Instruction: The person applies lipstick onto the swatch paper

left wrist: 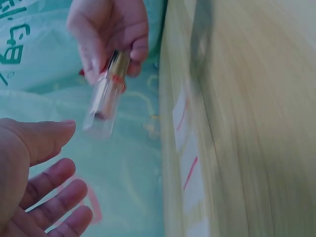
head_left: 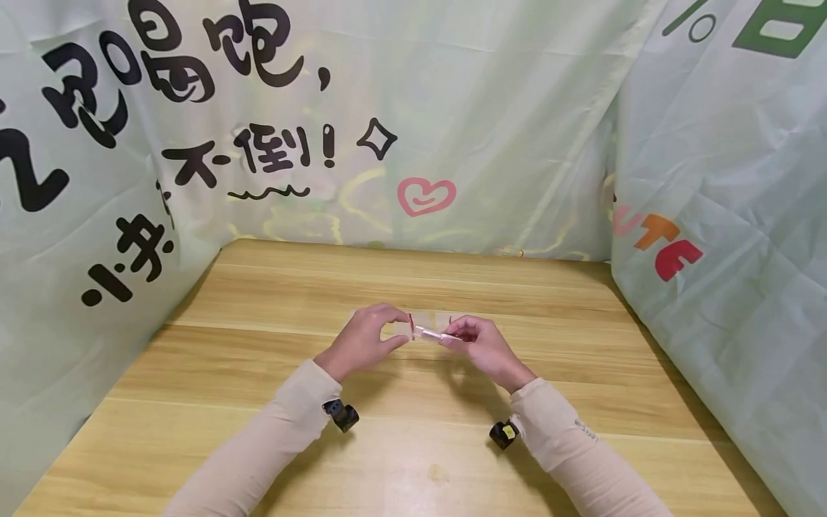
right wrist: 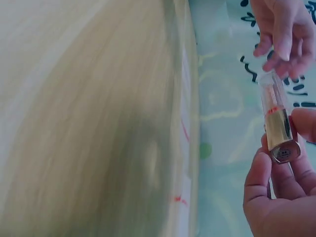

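Note:
A lipstick (right wrist: 278, 123) with a gold base and a clear cap is held by its base in my right hand (head_left: 484, 348), between thumb and fingers. Its capped end points toward my left hand (head_left: 365, 341). That hand hovers beside the clear cap, thumb and fingers spread; in the left wrist view a gap shows between the fingers (left wrist: 59, 197) and the lipstick (left wrist: 104, 101). Through the cap a pinkish-brown inner part is faintly visible. Both hands are above the table, and part of the base is hidden by the right fingers.
White paper pieces (left wrist: 190, 170) with red strokes lie on the wooden table (head_left: 426, 438) behind the hands. Printed cloth (head_left: 504, 143) hangs along the table's back and sides. Small black cameras are strapped at both wrists.

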`<state>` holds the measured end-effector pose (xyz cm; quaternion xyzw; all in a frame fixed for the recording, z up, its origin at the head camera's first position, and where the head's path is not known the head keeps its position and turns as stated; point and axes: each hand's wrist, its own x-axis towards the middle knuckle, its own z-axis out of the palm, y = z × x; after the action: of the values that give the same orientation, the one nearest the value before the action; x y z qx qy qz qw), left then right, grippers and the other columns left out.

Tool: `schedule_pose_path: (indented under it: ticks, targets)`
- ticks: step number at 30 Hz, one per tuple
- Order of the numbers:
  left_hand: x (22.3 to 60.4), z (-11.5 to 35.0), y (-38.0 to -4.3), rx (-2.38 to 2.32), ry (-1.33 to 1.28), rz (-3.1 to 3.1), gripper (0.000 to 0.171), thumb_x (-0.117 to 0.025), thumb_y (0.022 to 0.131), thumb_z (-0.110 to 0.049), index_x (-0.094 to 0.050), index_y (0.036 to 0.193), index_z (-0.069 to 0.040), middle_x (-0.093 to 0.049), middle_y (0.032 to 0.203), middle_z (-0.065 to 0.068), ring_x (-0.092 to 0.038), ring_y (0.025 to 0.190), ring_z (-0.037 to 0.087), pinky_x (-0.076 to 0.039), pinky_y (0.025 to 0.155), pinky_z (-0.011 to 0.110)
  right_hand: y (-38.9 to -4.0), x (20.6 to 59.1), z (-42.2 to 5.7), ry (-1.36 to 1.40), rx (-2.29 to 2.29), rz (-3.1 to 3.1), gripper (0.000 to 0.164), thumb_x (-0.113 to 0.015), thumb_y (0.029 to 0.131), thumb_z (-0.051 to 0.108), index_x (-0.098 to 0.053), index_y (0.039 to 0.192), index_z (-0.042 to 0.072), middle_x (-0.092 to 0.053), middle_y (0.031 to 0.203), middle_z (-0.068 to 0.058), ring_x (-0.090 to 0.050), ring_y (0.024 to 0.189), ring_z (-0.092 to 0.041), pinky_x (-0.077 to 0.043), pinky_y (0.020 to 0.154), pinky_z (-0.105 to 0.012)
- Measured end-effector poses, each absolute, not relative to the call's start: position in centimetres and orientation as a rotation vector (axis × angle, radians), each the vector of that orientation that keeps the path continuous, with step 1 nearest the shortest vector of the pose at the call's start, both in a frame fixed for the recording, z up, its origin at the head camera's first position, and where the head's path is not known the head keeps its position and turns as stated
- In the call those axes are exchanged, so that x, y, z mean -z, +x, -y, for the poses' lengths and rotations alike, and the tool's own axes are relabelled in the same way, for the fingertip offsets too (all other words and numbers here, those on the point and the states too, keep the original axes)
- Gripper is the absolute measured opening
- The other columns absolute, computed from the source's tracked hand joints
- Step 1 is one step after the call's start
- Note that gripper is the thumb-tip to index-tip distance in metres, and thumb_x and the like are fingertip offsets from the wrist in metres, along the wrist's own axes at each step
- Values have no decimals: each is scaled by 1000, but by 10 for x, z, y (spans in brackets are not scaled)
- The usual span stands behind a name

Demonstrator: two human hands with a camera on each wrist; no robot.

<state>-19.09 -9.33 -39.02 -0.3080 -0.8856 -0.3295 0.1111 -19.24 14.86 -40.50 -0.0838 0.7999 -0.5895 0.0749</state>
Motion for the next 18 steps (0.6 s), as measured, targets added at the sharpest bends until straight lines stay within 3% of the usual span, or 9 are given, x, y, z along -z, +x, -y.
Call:
schedule_pose_path:
  ticks: [4, 12, 18]
  targets:
    - [394, 108, -194, 948, -820, 2657, 28, -75, 87, -16, -68, 111, -5, -66, 113, 7, -62, 101, 29, -52, 86, 41, -197, 409, -156, -153, 1799, -2449, 15, -70, 85, 2, -64, 98, -1, -65, 90, -8, -55, 79, -19, -49, 70, -30]
    - [411, 138, -200, 948, -664, 2778, 33, -76, 85, -17, -67, 114, -2, -65, 115, 10, -61, 104, 32, -50, 89, 43, -211, 417, -173, -19, 1839, -2494, 19, -70, 88, 7, -62, 102, -3, -62, 90, -8, -58, 84, -25, -52, 79, -40]
    - [419, 157, -201, 936, -590, 2867, 37, -77, 85, -18, -65, 116, -1, -64, 116, 12, -59, 105, 33, -50, 89, 45, -219, 421, -185, 87, 1766, -2560, 24, -69, 89, 12, -61, 107, -2, -62, 95, -10, -61, 87, -30, -53, 77, -36]
